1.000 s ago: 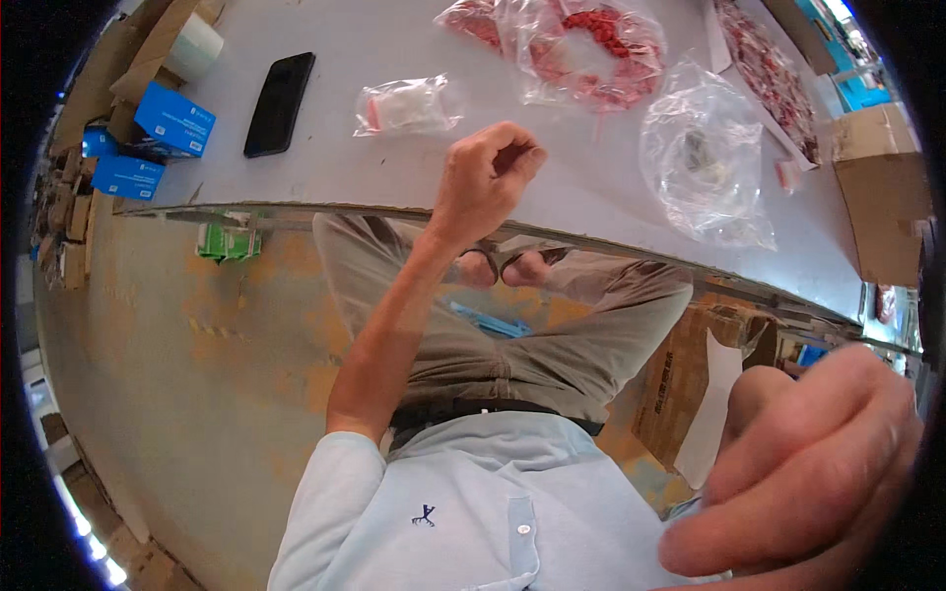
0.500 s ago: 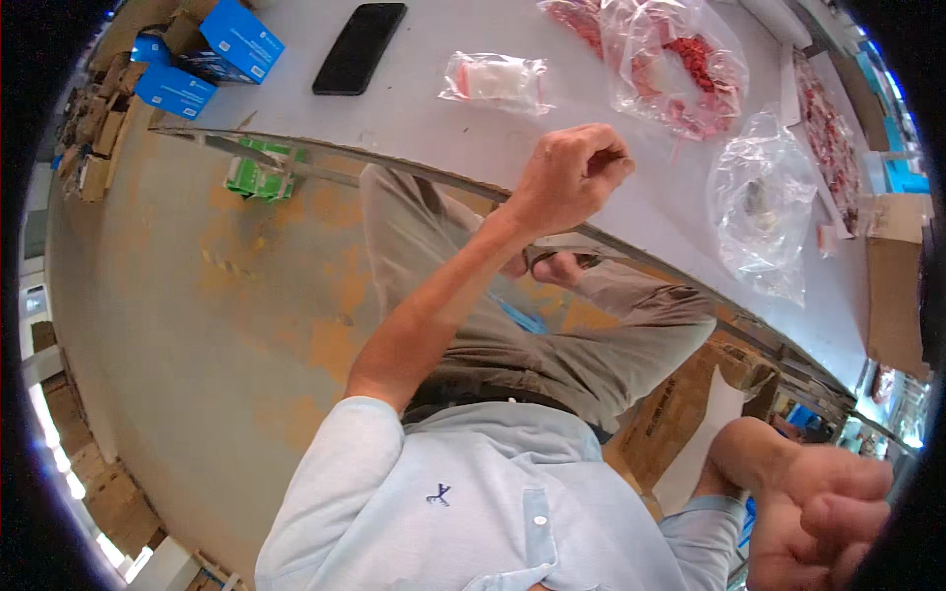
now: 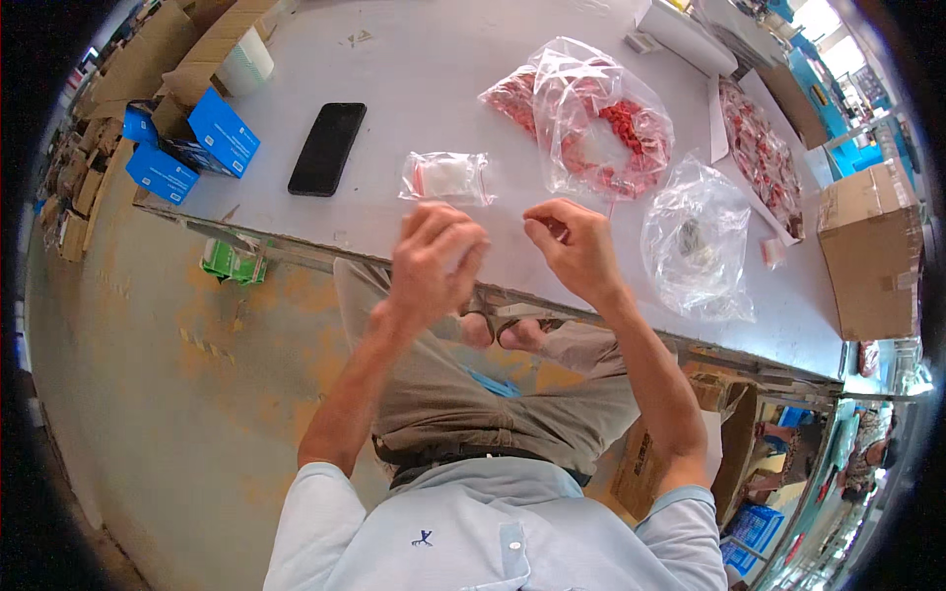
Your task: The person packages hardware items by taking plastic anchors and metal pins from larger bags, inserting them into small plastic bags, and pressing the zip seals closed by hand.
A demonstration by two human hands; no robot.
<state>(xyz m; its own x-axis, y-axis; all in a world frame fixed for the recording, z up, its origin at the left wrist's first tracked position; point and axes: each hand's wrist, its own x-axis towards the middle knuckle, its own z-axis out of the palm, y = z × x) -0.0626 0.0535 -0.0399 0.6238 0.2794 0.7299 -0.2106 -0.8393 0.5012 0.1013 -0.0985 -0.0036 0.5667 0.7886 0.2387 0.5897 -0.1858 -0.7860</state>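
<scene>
My left hand hovers at the table's near edge with fingers bent inward; motion smears them, and I cannot tell whether they hold anything. Just beyond it lies a small clear plastic packet with white contents and a red strip. To the right, my right hand is raised over the edge, its thumb and curled fingers drawn together. What they hold, if anything, is too small to make out. A large clear bag with red pieces rests beyond this hand, and a crumpled clear bag lies to its right.
A black phone and opened blue boxes are on the table's left part. To the right stand a tray of red pieces and a cardboard box. The table edge runs above my knees.
My right hand has come up from the lower right corner to the table edge. My left hand has shifted left, nearer the packet. The view has also tilted, showing more table.
</scene>
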